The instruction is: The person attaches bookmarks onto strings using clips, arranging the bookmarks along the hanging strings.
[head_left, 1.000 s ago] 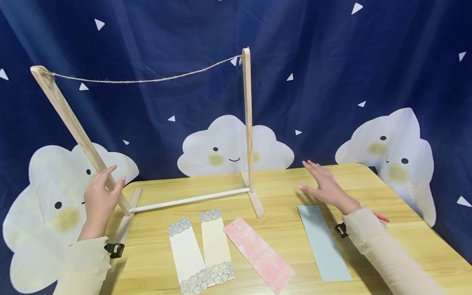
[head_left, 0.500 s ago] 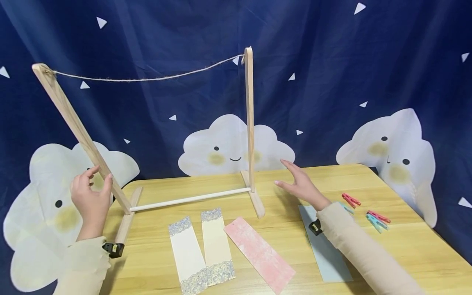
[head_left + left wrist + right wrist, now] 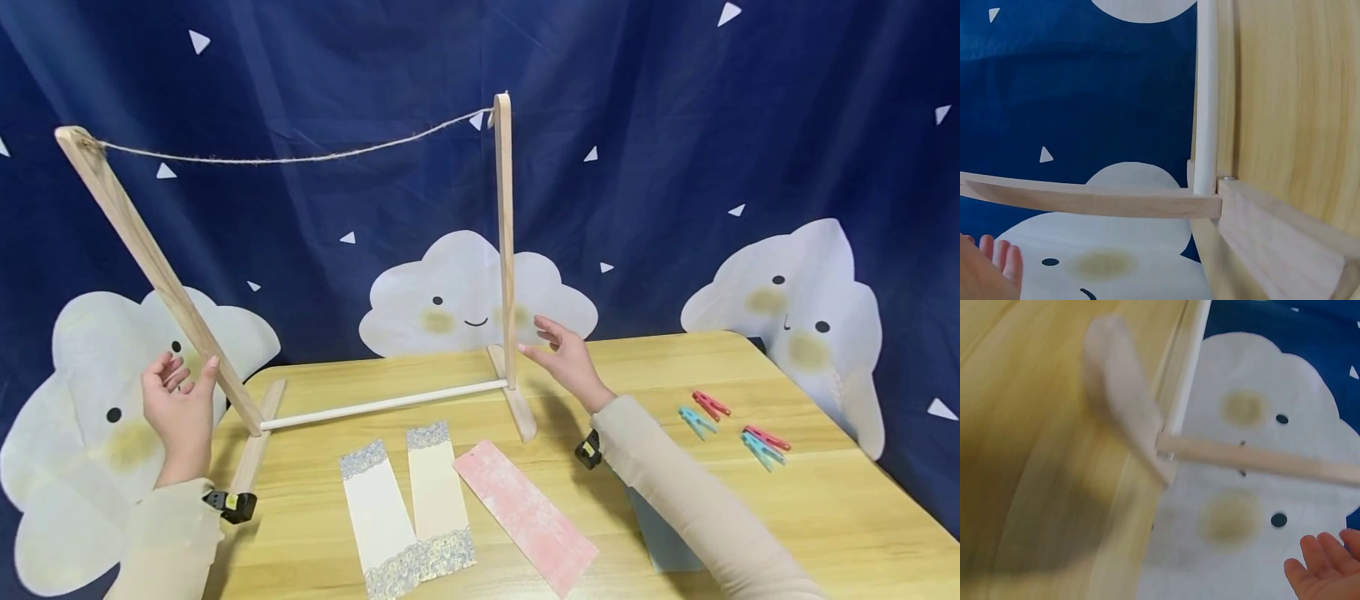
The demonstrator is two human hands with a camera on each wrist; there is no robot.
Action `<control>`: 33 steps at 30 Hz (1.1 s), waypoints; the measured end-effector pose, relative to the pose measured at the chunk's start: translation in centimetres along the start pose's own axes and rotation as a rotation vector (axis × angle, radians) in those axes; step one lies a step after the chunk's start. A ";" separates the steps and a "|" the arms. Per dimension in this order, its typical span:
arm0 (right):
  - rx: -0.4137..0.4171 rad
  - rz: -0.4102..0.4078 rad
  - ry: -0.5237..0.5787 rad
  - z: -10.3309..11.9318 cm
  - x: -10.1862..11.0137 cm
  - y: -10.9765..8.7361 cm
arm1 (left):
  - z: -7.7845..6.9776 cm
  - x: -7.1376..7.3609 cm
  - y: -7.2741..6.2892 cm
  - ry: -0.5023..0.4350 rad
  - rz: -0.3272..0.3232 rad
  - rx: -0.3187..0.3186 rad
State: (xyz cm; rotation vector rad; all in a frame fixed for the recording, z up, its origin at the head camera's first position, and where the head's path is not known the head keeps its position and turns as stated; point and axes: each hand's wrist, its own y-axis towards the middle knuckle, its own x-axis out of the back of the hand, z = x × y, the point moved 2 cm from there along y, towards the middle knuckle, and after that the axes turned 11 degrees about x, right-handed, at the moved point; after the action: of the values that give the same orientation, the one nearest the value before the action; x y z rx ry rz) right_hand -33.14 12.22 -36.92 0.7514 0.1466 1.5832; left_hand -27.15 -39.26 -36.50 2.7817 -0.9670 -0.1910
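Observation:
A wooden stand carries a sagging twine (image 3: 285,161) between its left post (image 3: 153,260) and right post (image 3: 506,233), with a white rod (image 3: 390,404) joining them low down. My left hand (image 3: 180,421) is raised beside the lower left post, fingers loosely bent; the left wrist view shows the hand apart from the wood. Just right of the right post is my right hand (image 3: 570,367), its fingers relaxed and holding nothing. In the right wrist view, a gap separates those fingers (image 3: 1317,556) from the post.
On the table lie a white card (image 3: 378,508), a cream card (image 3: 438,483), a pink card (image 3: 525,517) and a blue-grey card (image 3: 663,537), partly hidden under the right sleeve. Red clothespins (image 3: 710,406) and blue clothespins (image 3: 697,422) lie to the right. A dark blue curtain (image 3: 637,108) hangs behind.
My right hand has moved left from above the blue-grey card to the right post, uncovering the clothespins. The left hand has drawn slightly left, away from the left post.

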 end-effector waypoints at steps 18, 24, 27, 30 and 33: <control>-0.050 -0.313 0.180 1.0 -3.8 2.7 | 0.0 -0.9 -0.7 -0.236 -0.012 0.108; -0.108 -0.375 0.198 0.9 -4.1 3.1 | 0.5 -1.1 -0.6 -0.235 -0.052 0.109; -0.128 -0.393 0.186 0.9 -4.0 3.1 | 0.4 -1.2 -0.6 -0.240 -0.065 0.118; -0.151 -0.407 0.158 1.0 -3.9 3.1 | 0.3 -1.2 -0.6 -0.210 -0.075 0.121; -0.171 -0.416 0.127 1.2 -3.7 3.1 | 0.2 -1.3 -0.8 -0.186 -0.075 0.131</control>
State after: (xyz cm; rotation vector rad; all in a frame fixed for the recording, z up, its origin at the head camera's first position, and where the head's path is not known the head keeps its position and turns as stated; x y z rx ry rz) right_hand -35.16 7.86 -35.80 0.4512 0.2404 1.2275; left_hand -27.74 -37.90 -36.77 2.9650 -0.9478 -0.4185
